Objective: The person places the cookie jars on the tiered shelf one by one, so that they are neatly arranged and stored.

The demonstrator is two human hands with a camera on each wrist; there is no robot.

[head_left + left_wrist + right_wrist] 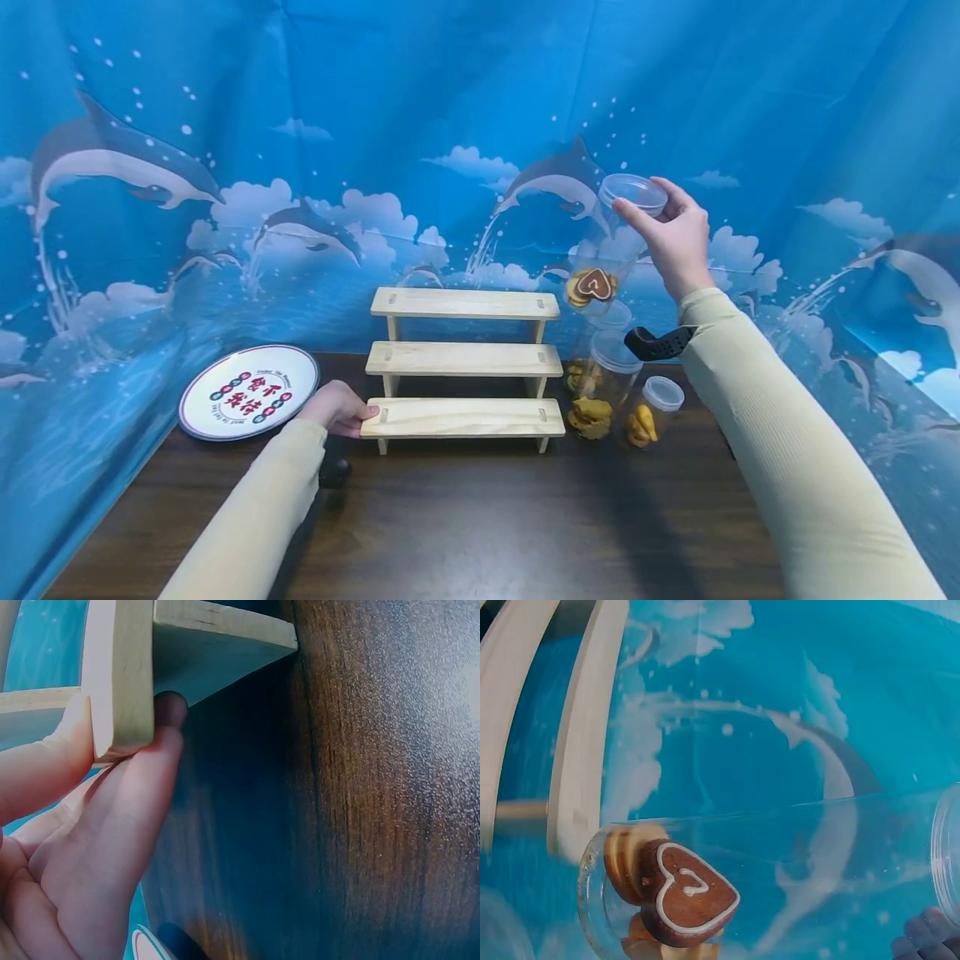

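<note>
My right hand point(682, 240) grips a tall clear jar by its lid point(633, 192), holding it in the air right of the wooden stand. At the jar's bottom lie several cookies; a brown heart-shaped cookie point(696, 892) with white icing shows through the wall of the jar point(817, 855). With thumb above and fingers beneath, my left hand point(341, 408) pinches the left end of the lowest step point(462, 417) of a three-tier wooden stand. In the left wrist view, that board point(124, 675) sits between thumb and fingers.
Below the raised jar, clear lidded jars with cookies stand on the dark table point(480, 517), among them a wide jar point(615, 354) and a small jar point(656, 412). A white plate point(251, 392) with red lettering leans at the left. A blue dolphin curtain point(420, 125) hangs behind.
</note>
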